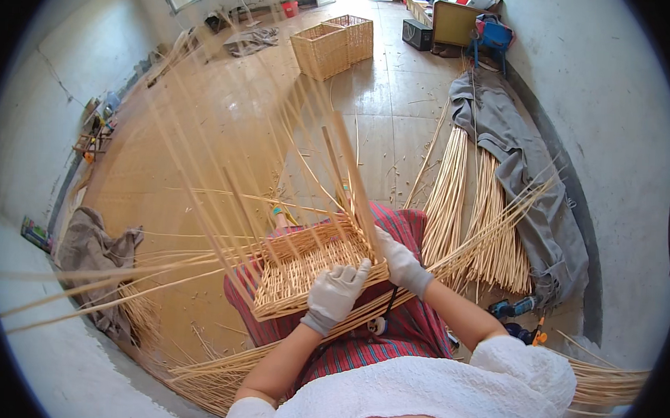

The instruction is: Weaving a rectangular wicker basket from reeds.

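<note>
A half-woven wicker basket (310, 256) with tall upright stakes, some blurred, rests over my lap on red striped cloth (243, 295). My left hand (333, 295), in a pale glove with a grey cuff, is closed on the near rim, its index finger angled toward the right corner. My right hand (398, 262), also gloved, grips the right side beside a thick upright stake (359, 176); its fingertips are partly hidden. Long loose rods run beneath the basket and out to both sides.
Rod bundles (491, 231) under grey cloth (559, 219) lie at right, near a blue power tool (516, 308). Another cloth (93, 258) is at left. Ahead stand two wicker baskets (319, 51), a dark box (417, 35) and a blue chair (493, 38). Walls flank both sides.
</note>
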### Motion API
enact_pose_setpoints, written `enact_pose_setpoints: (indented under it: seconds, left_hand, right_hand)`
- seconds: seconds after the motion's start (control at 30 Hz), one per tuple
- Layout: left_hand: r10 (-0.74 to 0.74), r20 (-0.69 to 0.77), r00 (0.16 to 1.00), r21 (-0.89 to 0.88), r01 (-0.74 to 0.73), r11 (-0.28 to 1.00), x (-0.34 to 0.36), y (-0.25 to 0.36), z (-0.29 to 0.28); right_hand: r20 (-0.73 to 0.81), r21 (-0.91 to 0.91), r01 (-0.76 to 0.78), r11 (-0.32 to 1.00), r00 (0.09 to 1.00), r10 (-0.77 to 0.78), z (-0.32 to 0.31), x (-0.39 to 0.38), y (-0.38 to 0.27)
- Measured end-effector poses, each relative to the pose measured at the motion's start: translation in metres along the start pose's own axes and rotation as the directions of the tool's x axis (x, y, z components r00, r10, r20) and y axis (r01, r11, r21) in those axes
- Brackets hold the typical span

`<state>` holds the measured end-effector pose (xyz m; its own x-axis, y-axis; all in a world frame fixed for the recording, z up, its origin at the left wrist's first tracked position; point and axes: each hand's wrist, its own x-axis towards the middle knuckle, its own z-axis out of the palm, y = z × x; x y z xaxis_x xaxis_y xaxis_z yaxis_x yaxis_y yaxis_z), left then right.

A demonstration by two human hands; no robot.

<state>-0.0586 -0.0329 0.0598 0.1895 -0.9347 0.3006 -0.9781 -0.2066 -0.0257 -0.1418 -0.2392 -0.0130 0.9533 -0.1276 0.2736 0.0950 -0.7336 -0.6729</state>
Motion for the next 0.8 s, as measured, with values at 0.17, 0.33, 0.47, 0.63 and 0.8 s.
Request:
enact_pose_setpoints:
  seconds: [0.17, 0.33, 0.47, 0.63, 0.8]
  left_hand:
    - [-0.116, -0.368, 0.923, -0.253, 0.021, 0.967, 0.017, -0.004, -0.035]
    - [-0.826, -0.360, 0.434, -0.832, 0.252, 0.495, -0.005, -0.095, -0.069]
    - [-0.768, 0.318, 0.556, -0.947, 0.216, -0.236, -0.054, -0.118, -0.030]
    - [-0.766, 0.343, 0.543, -0.888, -0.080, -0.454, -0.077, -0.109, -0.004]
    - [-0.853, 0.328, 0.406, -0.929, -0.026, -0.370, -0.062, -0.124, 0.046]
  right_hand:
    - [-0.221, 0.151, -0.142, 0.978, 0.960, 0.174, -0.007, -0.032, -0.046]
    - [-0.255, -0.059, -0.215, 0.975, 0.947, 0.194, -0.023, -0.027, -0.052]
    - [-0.199, -0.055, -0.197, 0.979, 0.963, 0.182, -0.021, -0.023, -0.049]
    - [-0.238, -0.127, -0.233, 0.964, 0.951, 0.198, -0.022, -0.018, -0.055]
    - [-0.188, -0.275, -0.329, 0.903, 0.940, 0.285, -0.001, 0.001, -0.023]
